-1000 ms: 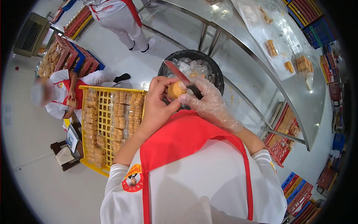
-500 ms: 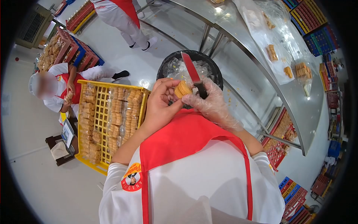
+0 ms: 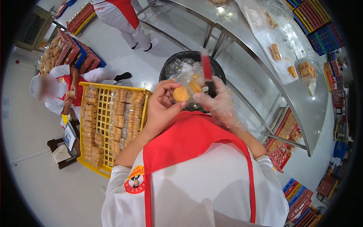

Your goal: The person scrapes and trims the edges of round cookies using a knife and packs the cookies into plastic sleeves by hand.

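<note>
My bare left hand [image 3: 163, 103] is closed on a stack of round golden biscuits [image 3: 181, 94], whose flat face shows. To its right my gloved right hand [image 3: 217, 101] grips a knife [image 3: 207, 68] with a black handle and a red blade, blade pointing up. Another golden biscuit piece [image 3: 195, 86] is at the fingertips of that hand, apart from the stack. Beneath both hands stands a black round bin [image 3: 165, 70] holding crumpled clear plastic [image 3: 185, 67].
A yellow crate [image 3: 104, 128] of packed biscuits stands at the left, beside a seated person [image 3: 72, 89]. Another person [image 3: 126, 22] stands behind. A steel table [image 3: 261, 64] with wrapped biscuits [image 3: 307, 69] curves along the right, above a red crate [image 3: 278, 153].
My right hand and the knife have moved right, away from my left hand. A biscuit piece has come apart from the stack, whose flat face has turned into view.
</note>
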`<control>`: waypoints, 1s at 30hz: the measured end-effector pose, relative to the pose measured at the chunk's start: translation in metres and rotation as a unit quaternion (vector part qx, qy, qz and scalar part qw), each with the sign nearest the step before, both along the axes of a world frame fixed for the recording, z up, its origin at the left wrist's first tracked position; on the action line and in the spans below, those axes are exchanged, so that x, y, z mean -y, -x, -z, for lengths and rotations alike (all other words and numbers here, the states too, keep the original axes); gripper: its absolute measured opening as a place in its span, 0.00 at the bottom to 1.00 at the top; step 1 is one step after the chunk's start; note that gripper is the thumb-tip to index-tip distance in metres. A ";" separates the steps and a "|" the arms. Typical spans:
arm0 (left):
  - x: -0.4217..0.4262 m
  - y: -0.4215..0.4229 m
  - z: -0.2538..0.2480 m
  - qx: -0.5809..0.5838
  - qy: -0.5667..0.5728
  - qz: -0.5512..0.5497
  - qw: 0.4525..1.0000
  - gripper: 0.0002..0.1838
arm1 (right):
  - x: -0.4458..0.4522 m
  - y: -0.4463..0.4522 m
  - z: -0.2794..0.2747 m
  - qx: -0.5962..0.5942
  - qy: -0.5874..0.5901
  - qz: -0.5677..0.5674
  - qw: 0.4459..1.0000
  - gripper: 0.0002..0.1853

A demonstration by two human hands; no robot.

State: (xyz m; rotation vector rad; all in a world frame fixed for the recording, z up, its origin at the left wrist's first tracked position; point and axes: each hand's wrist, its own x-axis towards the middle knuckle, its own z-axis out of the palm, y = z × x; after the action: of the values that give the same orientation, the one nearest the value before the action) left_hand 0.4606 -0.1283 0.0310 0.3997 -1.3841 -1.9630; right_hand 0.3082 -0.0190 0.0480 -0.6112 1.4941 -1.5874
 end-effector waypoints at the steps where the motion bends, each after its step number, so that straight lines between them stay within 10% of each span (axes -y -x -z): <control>1: 0.002 -0.003 0.000 -0.008 -0.004 0.012 1.000 0.26 | -0.001 0.005 -0.002 -0.002 -0.018 0.005 1.000 0.21; 5: 0.008 -0.008 0.001 -0.039 -0.021 0.049 0.998 0.27 | -0.002 0.009 0.002 -0.150 -0.142 -0.030 0.978 0.21; 8: 0.006 -0.007 -0.001 -0.037 -0.040 0.059 0.997 0.27 | 0.001 0.002 0.033 -0.241 0.044 -0.026 0.969 0.23; 18: 0.001 -0.002 0.003 0.011 -0.076 0.079 0.994 0.28 | -0.001 0.003 0.005 -0.249 0.006 -0.083 0.965 0.23; 24: 0.002 0.000 0.006 0.026 -0.081 0.076 0.993 0.28 | -0.002 0.005 0.025 0.119 0.062 -0.071 0.988 0.17; 30: 0.004 0.002 0.008 0.031 -0.032 0.083 0.996 0.29 | 0.002 0.011 0.027 0.100 0.042 -0.065 0.992 0.11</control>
State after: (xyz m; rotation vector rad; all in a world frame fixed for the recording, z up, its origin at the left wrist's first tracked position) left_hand 0.4589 -0.1323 0.0232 0.3889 -1.4358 -2.1519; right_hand 0.2977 -0.0213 0.0211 -0.5668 1.2211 -1.5670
